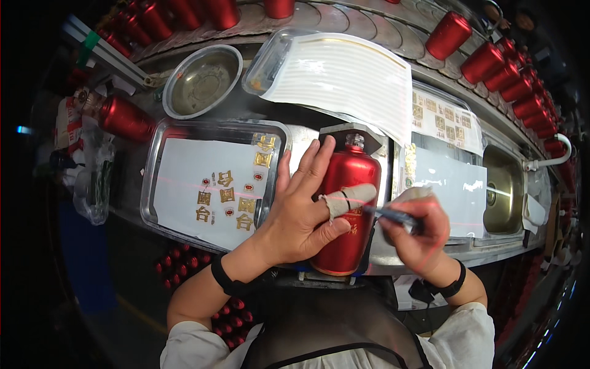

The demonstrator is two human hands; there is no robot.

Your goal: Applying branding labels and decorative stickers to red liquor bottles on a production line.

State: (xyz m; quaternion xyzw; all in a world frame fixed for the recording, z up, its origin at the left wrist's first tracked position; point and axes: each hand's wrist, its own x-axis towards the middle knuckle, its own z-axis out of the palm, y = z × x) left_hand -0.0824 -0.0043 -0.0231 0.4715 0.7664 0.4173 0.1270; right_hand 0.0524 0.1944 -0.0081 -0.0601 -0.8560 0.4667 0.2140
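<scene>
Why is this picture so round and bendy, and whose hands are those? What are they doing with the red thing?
The picture comes from a small wide-eye camera worn on a person's head, looking down, so straight edges curve. There is no machine, just the person's own two hands. The left hand, with a taped thumb, rests on a shiny red bottle lying on a stand. The right hand has a thin dark tool in its grip, tip at the bottle. To the left sits a metal tray of white paper with little gold stickers. A round metal bowl and many more red bottles lie behind.
</scene>
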